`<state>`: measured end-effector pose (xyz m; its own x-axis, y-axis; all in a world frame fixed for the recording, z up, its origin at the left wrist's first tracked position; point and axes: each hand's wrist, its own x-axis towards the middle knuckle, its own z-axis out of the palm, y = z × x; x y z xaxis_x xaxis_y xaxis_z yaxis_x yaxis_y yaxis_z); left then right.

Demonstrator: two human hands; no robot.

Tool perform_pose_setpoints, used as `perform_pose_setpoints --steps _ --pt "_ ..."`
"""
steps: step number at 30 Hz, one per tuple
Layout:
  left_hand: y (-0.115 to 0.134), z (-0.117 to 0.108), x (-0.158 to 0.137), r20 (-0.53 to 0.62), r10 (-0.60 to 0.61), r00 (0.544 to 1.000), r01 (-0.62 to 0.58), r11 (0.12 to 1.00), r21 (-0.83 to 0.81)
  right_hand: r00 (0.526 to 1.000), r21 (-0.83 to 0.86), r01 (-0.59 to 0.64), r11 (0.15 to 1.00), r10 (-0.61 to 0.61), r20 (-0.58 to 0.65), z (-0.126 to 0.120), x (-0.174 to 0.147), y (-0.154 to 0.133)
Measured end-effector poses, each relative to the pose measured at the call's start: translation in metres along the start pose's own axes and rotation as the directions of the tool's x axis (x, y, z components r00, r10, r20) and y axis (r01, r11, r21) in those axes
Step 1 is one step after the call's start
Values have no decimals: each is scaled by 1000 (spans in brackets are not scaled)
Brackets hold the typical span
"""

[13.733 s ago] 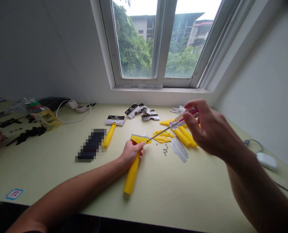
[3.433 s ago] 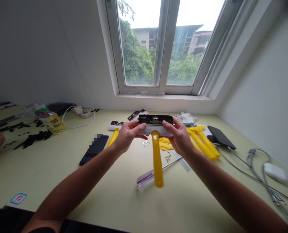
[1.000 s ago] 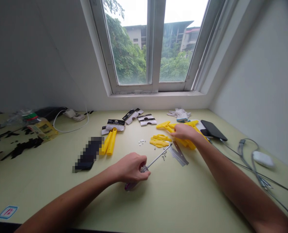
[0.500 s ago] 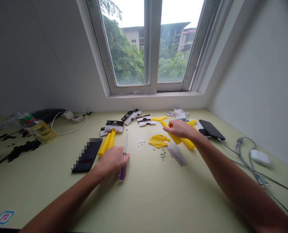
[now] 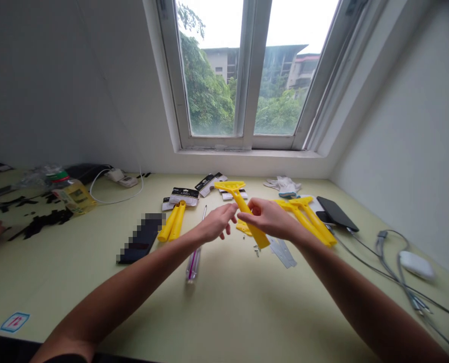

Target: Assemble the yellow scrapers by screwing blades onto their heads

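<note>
Yellow T-shaped handle (image 5: pixel 242 202) is pinched between the thumb and fingers of your right hand (image 5: pixel 271 217), held above the table (image 5: pixel 239 312) with its wide head away from you and its grip end slanting back toward your right. Your left hand (image 5: pixel 218 222) seems to grasp nothing, its fingers loosely bent and their tips right beside the shaft; whether they touch it, you can't tell from this view. Should your right pinch slacken before the left takes any weight, the handle could drop onto what lies near its lower end: the loose screws (image 5: pixel 257 250) and the flat metal strips (image 5: pixel 283 254). Screws that small would likely scatter, while a knocked strip could slide, and its edge may be sharp enough to nick you. Small yellow plates (image 5: pixel 243 229) are partly hidden behind the handle, so you might brush them aside without noticing. Watch your left wrist too, since it crosses over the clear-handled screwdriver (image 5: pixel 193 264); drawing that arm back low could set the tool rolling, perhaps into the dark phone (image 5: pixel 143 239). On your right, the other yellow handles (image 5: pixel 307 214) lie near the cables (image 5: pixel 382 236), and an outward elbow swing could snag a cord
</note>
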<state>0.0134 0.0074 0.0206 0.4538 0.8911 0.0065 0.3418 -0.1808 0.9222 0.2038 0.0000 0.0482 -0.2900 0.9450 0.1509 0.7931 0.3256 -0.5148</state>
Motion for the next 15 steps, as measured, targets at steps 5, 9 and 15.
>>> perform_pose_setpoints --steps 5,9,15 --pt "0 26 21 -150 -5 989 -48 936 -348 965 210 52 976 -103 241 -2 3 3" --pt "-8 16 19 -177 -89 980 11 916 -401 857 175 3 985 -92 508 -30 11 46" --pt "-12 -7 22 -129 -141 982 73 900 -430 837 -333 -123 935 278 471 -34 13 108"
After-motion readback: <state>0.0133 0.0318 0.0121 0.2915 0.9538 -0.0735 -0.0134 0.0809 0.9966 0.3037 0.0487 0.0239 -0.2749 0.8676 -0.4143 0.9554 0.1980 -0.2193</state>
